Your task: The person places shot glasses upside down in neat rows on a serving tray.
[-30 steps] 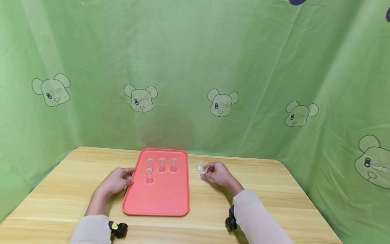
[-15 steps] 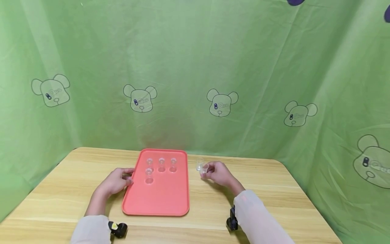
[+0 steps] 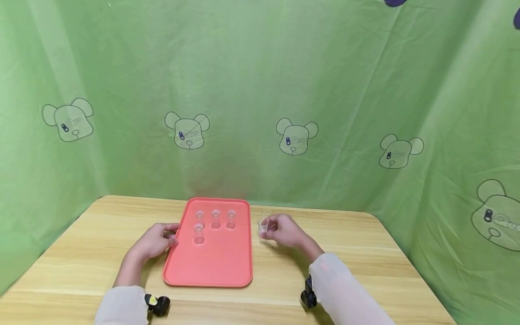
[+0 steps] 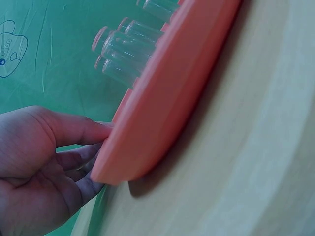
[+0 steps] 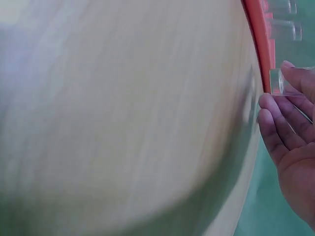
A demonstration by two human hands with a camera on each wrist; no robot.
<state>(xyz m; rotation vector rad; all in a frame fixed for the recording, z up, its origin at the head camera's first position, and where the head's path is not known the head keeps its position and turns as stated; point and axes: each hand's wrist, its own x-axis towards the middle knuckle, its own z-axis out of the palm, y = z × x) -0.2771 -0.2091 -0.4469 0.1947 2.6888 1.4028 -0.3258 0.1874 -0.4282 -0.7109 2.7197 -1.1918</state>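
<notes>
A red tray (image 3: 211, 264) lies on the wooden table and carries several small clear cups (image 3: 215, 215) near its far end. My left hand (image 3: 171, 235) holds the tray's left rim between thumb and fingers; the left wrist view shows that hand (image 4: 98, 157) at the tray's edge (image 4: 167, 108) with the cups (image 4: 123, 49) beyond it. My right hand (image 3: 269, 227) pinches one small clear cup (image 3: 263, 224) just right of the tray's right edge. The right wrist view shows the right hand's fingers (image 5: 280, 123) around this cup (image 5: 281, 81), beside the tray rim (image 5: 260, 44). A faint second cup (image 3: 266, 212) seems to stand just behind it.
The wooden table (image 3: 365, 253) has rounded far corners, and a green cloth with bear prints (image 3: 296, 137) hangs close behind and on both sides. Black wrist-worn cameras (image 3: 157, 305) sit near the front edge. Bare wood lies left and right of the tray.
My right hand has moved a little to the left with the clear cup, closer to the tray's right edge. The left hand and the tray have stayed put.
</notes>
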